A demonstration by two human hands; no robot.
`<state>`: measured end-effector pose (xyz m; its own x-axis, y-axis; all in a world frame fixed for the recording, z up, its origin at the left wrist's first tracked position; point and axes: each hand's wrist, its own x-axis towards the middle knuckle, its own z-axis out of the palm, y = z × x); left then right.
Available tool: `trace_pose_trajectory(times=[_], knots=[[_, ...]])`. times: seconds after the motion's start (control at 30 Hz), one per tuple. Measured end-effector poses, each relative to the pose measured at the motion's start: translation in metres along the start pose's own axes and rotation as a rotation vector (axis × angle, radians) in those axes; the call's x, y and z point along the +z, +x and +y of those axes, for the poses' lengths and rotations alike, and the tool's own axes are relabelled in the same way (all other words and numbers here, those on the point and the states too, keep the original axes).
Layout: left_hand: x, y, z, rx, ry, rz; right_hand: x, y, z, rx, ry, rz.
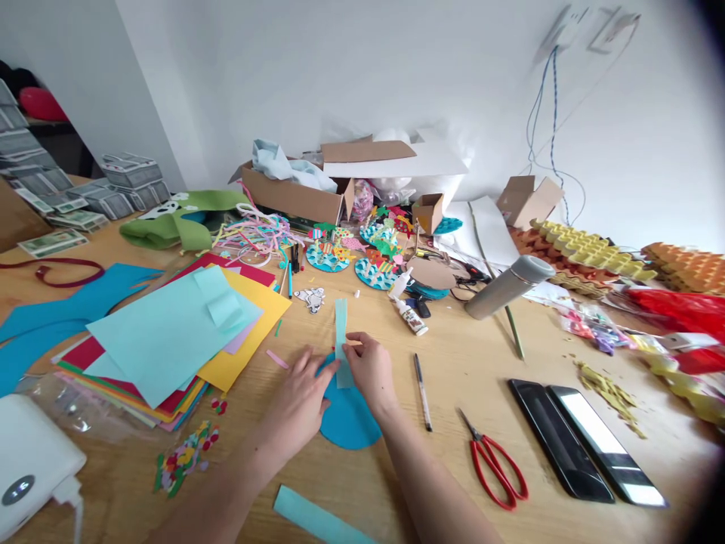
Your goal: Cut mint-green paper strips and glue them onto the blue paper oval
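Note:
A round blue disc [351, 423] lies on the table in front of me. Across its upper part stands a pale blue-green paper strip [340, 325], reaching past the disc's far edge. My right hand [369, 370] pinches this strip along its right side with thumb and forefinger. On the other side, my left hand [306, 389] rests with fingers apart at the disc's left edge, its fingertips near or touching the strip. Another pale blue-green strip [322, 520] lies closer to me, cut off by the lower frame edge.
Coloured paper sheets [164, 340] are stacked at left, with paper scraps [189, 457] nearby. Right of my hands lie a pen [422, 393], red-handled scissors [492, 461] and two phones [560, 438]. Glue bottles [411, 317], decorated discs [328, 255] and a grey tumbler [504, 291] stand farther back.

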<state>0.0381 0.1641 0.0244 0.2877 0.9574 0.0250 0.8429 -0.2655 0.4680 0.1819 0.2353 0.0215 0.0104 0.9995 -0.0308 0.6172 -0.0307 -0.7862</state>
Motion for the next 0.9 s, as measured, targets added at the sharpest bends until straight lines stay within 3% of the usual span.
trace_pose_trajectory(times=[0.6, 0.9], knots=[[0.000, -0.002, 0.000, 0.093, 0.111, 0.032, 0.003, -0.002, 0.003, -0.073, -0.140, -0.004], [0.001, -0.001, -0.002, 0.143, 0.076, 0.022, -0.025, -0.009, 0.022, -0.065, -0.072, 0.075]])
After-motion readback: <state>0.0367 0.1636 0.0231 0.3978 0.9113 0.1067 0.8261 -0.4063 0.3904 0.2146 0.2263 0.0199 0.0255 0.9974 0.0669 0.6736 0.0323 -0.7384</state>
